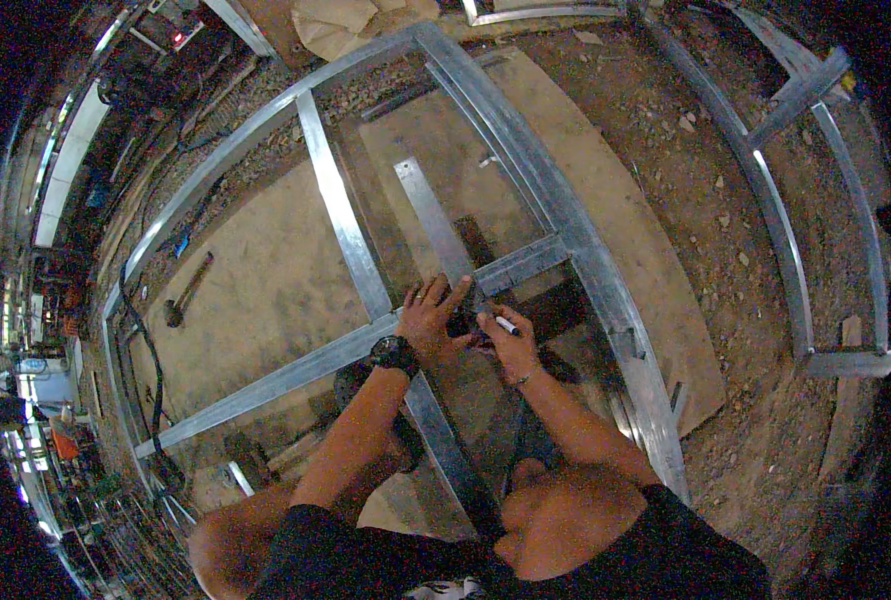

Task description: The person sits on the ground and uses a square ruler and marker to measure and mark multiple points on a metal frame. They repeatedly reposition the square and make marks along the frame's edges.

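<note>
A silvery metal frame (341, 205) of square tubes lies in front of me, with crossbars meeting near my hands. My left hand (431, 322), a dark watch on its wrist, lies with fingers spread where the bars meet. Its fingertips touch the near end of a flat metal strip (428, 205), like a square's blade, with a hole at its far end. Close beside it, my right hand (513, 348) is closed round a white marker pen (507, 326) at the crossbar (526, 262). The pen's tip and the strip's near end are partly hidden by my fingers.
A hammer (188, 290) rests on a tan board (251, 260) inside the frame's left part. A dark cable (151, 370) runs over the left edge. Another metal frame (781, 230) stands on the dirt at right. Tools and clutter fill the far left.
</note>
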The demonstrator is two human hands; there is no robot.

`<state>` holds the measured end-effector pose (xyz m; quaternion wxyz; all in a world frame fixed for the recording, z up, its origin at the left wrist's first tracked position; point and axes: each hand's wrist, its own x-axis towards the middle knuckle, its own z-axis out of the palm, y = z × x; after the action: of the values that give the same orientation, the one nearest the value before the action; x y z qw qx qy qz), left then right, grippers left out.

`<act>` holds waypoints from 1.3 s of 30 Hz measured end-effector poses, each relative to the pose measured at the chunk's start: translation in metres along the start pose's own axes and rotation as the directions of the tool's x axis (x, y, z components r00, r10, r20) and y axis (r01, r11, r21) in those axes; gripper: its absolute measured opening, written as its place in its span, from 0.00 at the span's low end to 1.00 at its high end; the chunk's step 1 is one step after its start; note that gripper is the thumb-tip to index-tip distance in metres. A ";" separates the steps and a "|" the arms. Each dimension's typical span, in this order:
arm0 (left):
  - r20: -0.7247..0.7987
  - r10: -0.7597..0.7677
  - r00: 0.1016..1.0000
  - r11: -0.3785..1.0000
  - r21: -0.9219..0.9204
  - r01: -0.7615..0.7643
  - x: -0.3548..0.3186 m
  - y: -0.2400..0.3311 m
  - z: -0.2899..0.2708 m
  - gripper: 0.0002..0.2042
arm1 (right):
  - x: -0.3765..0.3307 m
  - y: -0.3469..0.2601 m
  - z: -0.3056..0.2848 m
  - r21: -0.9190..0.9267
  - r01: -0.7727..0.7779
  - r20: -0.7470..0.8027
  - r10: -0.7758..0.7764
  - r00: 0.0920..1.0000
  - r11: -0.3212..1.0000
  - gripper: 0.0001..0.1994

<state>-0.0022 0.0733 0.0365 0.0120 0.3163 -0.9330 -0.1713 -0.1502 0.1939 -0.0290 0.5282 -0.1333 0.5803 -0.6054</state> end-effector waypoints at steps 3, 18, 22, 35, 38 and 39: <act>0.031 -0.002 1.000 1.000 -0.021 0.003 0.001 -0.003 0.002 0.55 | -0.002 -0.004 0.003 0.036 -0.067 -0.058 0.069 0.996 0.997 0.15; 0.017 -0.001 1.000 0.999 -0.043 0.002 0.002 0.001 0.002 0.53 | 0.000 -0.005 -0.003 0.021 -0.099 -0.033 0.100 0.994 0.995 0.24; 0.052 -0.021 0.998 0.999 -0.023 0.022 0.001 0.000 0.005 0.54 | -0.004 -0.010 -0.004 0.016 -0.120 0.007 0.119 0.993 0.993 0.22; -0.015 0.004 1.000 0.999 -0.048 -0.005 -0.008 -0.010 0.011 0.56 | -0.043 -0.074 -0.007 -0.481 0.478 -0.092 -0.584 0.806 0.735 0.11; -0.028 0.028 0.999 0.999 -0.040 -0.029 0.000 -0.004 0.015 0.55 | -0.013 -0.072 -0.012 -0.573 0.514 0.032 -0.609 0.793 0.639 0.12; -0.029 0.044 0.999 0.998 -0.037 -0.045 0.000 -0.004 0.015 0.55 | -0.007 -0.070 -0.012 -0.580 0.492 0.031 -0.586 0.809 0.649 0.12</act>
<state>-0.0023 0.0749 0.0208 0.0351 0.2974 -0.9361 -0.1842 -0.1902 0.1901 0.0297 0.2115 -0.4006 0.7057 -0.5448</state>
